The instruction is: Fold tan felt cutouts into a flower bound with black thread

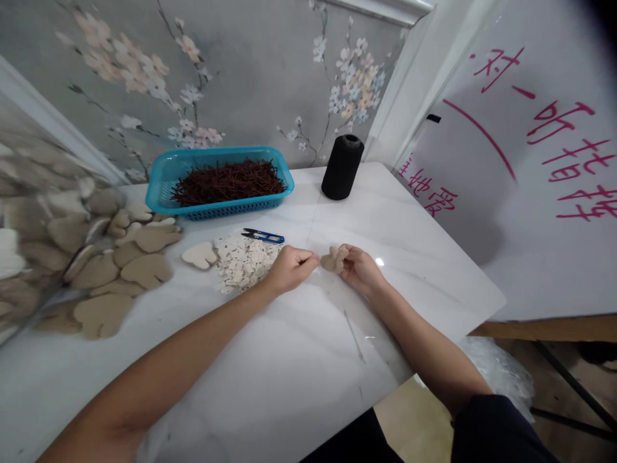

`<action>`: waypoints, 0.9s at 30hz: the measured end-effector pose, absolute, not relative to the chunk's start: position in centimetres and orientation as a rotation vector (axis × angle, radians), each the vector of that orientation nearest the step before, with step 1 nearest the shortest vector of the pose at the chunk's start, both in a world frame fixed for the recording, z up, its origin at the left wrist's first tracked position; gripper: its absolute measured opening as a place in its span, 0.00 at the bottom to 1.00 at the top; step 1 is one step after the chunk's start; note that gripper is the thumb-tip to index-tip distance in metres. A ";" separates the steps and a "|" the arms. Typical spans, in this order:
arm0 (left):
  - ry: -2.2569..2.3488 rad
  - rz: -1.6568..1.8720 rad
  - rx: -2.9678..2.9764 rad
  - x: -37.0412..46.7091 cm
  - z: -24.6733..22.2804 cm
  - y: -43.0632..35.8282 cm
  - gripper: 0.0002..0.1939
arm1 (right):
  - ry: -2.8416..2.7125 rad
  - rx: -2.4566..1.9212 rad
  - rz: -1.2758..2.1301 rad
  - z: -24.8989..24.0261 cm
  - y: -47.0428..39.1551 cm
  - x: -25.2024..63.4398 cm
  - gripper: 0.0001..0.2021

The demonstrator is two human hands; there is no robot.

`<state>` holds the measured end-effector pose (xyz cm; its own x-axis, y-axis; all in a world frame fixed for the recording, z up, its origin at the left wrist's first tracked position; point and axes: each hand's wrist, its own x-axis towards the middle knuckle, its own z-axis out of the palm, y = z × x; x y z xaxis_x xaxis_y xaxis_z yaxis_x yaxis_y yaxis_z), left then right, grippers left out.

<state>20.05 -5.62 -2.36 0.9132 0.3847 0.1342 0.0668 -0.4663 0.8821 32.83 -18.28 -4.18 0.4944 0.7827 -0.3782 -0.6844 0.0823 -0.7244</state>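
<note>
My left hand is closed in a pinch beside a pile of small white tags; what its fingertips hold is too small to make out. To its right, my right hand grips a small beige fabric piece between thumb and fingers. The two hands are a little apart. Blue thread snips lie behind the tags. A pale fabric piece rests left of the tags, near a heap of beige fabric pieces.
A blue basket of dark brown strips stands at the back, with a black thread cone to its right. Clear plastic with more fabric pieces is at the left. A thin needle-like item lies near the front. A whiteboard stands at the right.
</note>
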 end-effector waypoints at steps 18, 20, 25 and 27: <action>0.058 0.675 2.376 20.1 -3.2 -7.2 0.17 | -0.058 -0.847 1.131 -3.7 -18.0 32.6 0.11; 0.048 0.665 2.403 20.1 -3.5 -7.3 0.21 | -0.045 -0.795 1.129 -3.3 -18.1 32.6 0.12; 0.010 0.559 2.288 20.4 -3.3 -7.0 0.21 | -0.073 -0.638 1.124 -2.5 -18.5 32.5 0.11; 0.072 0.551 2.184 20.4 -3.0 -6.9 0.22 | -0.099 -0.586 1.129 -2.4 -18.7 32.5 0.11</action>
<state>20.39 -6.88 -3.04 0.9010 0.2403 0.3613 -0.1391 -0.6289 0.7650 32.48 -18.66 -2.39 0.4405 0.8719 -0.2141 -0.8212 0.2949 -0.4886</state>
